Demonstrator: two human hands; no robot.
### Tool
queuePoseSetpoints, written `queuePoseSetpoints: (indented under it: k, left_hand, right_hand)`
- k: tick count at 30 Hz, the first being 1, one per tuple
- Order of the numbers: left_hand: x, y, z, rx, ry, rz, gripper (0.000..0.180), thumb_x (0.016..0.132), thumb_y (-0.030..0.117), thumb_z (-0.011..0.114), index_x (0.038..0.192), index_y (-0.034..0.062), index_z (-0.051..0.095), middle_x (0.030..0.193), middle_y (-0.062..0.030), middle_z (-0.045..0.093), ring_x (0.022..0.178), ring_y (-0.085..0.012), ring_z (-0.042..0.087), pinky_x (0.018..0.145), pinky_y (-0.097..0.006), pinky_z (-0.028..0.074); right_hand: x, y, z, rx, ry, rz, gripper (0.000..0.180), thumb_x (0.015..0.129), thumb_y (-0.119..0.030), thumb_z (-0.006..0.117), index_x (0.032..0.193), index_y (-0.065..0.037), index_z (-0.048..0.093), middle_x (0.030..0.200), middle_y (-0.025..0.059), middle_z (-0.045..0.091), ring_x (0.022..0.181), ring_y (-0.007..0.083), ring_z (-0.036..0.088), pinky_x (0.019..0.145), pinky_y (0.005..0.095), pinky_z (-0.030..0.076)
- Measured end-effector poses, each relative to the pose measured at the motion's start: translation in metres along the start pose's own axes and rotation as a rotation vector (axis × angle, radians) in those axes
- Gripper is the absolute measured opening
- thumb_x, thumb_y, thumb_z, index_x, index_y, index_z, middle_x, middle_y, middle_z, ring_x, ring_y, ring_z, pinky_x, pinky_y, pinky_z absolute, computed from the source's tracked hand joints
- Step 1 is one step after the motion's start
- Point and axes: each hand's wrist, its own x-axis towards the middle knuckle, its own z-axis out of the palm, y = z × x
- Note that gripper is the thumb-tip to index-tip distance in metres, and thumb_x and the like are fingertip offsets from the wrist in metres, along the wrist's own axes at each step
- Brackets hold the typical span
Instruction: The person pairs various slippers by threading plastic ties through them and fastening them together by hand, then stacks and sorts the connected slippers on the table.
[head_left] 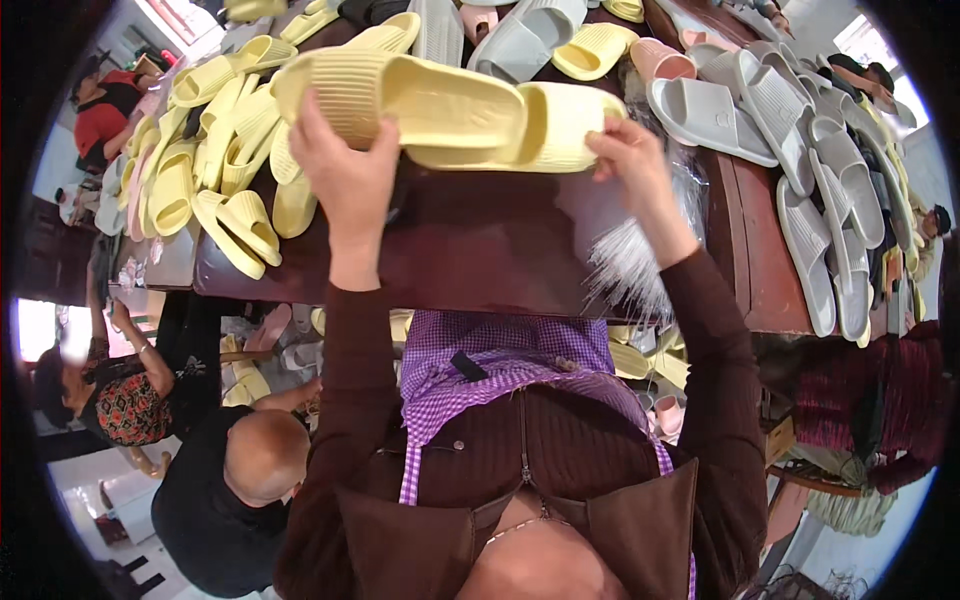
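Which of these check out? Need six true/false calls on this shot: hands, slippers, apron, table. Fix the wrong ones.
1. The left hand holds a pale yellow slipper with a ribbed strap. True.
2. The right hand is empty. False: it grips a second pale yellow ribbed slipper.
3. The person wears a purple-and-white checked fabric apron. True.
4. A translucent bundle of thin strands lies beside the left forearm. False: it lies by the right forearm.
5. Gray molded slippers are piled toward the right. True.
6. The tabletop is matte white. False: it is glossy dark red-brown.
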Motion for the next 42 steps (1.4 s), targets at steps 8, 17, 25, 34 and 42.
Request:
queuePoseSetpoints:
  k: [8, 17, 25, 34, 42]
  left_hand:
    - [0.028, -0.024, -0.058, -0.111, -0.272, 0.095, 0.067, 0.070, 0.014, 0.067, 0.130, -0.0024, 0.043, 0.129, -0.0222, 0.046, 0.120, -0.0370, 0.044, 0.100, -0.044, 0.038]
    - [-0.003, -0.001, 0.019, 0.004, -0.639, 0.547, 0.060, 0.074, 0.007, 0.059, 0.132, 0.0014, 0.044, 0.133, -0.0233, 0.045, 0.127, -0.0379, 0.041, 0.103, -0.044, 0.035]
    - [-0.065, 0.007, 0.020, -0.286, -0.686, 0.302, 0.046, 0.079, 0.007, 0.059, 0.124, 0.0014, 0.052, 0.132, -0.0219, 0.047, 0.123, -0.0389, 0.044, 0.102, -0.046, 0.035]
    - [-0.124, 0.092, 0.016, -0.397, -0.758, 0.562, 0.039, 0.076, 0.009, 0.066, 0.114, 0.0033, 0.057, 0.128, -0.0182, 0.050, 0.120, -0.0367, 0.046, 0.100, -0.045, 0.034]
    - [-0.149, 0.097, 0.028, -0.341, -1.029, 0.680, 0.046, 0.067, 0.018, 0.075, 0.108, 0.0056, 0.057, 0.118, -0.0129, 0.052, 0.114, -0.0320, 0.047, 0.096, -0.044, 0.035]
  right_hand:
    - [-0.007, -0.073, -0.113, -0.338, -0.162, -0.047, 0.027, 0.081, -0.009, 0.067, 0.105, -0.001, 0.064, 0.085, 0.0012, 0.064, 0.067, 0.0056, 0.054, 0.058, 0.0186, 0.042]
    - [0.036, -0.053, -0.038, -0.737, -0.305, -0.680, 0.019, 0.085, -0.006, 0.063, 0.102, 0.001, 0.066, 0.088, 0.0016, 0.067, 0.081, 0.0078, 0.059, 0.070, 0.0210, 0.047]
    - [-0.048, -0.050, -0.079, -0.619, -0.188, -0.446, 0.019, 0.084, -0.004, 0.063, 0.102, -0.001, 0.066, 0.092, 0.0088, 0.067, 0.086, 0.0211, 0.062, 0.076, 0.0268, 0.049]
    - [-0.197, -0.014, -0.127, -0.727, 0.208, 0.072, 0.013, 0.084, -0.001, 0.064, 0.096, 0.004, 0.064, 0.084, 0.0021, 0.065, 0.080, 0.0070, 0.059, 0.071, 0.0216, 0.047]
    - [-0.224, 0.021, -0.090, -0.606, 0.152, -0.077, 0.012, 0.081, -0.001, 0.066, 0.093, 0.000, 0.065, 0.086, 0.0058, 0.065, 0.081, 0.0153, 0.062, 0.072, 0.0268, 0.047]
